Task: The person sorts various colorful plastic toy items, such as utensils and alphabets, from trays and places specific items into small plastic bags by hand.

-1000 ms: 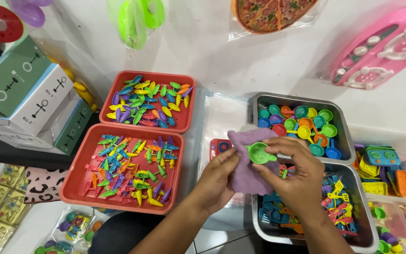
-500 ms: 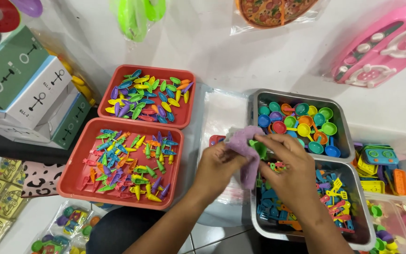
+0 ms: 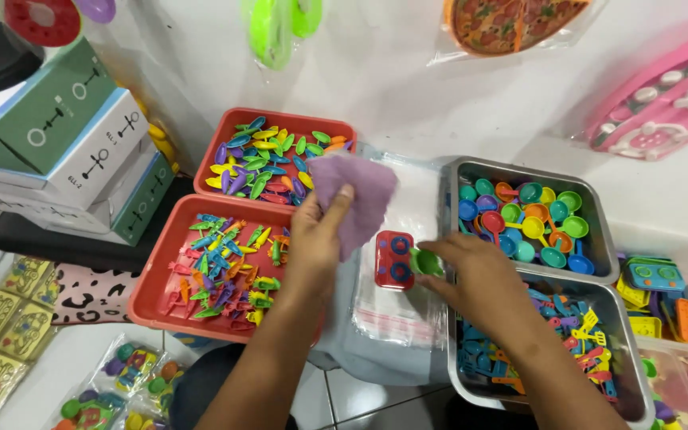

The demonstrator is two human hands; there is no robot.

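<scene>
Fingers of left hand (image 3: 316,239) pinch upright purple cloth (image 3: 353,195); right hand (image 3: 471,275) grips green pan (image 3: 425,261).

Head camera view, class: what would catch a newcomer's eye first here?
The left hand lifts a purple cloth at centre, while the right hand holds a small green toy pan beside a red toy stove. Two red trays of bright toy pieces sit left; two metal trays sit right.

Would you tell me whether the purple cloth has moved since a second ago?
Yes. The purple cloth, in the left hand, has lifted left, toward the red trays, away from the metal tray.
</scene>
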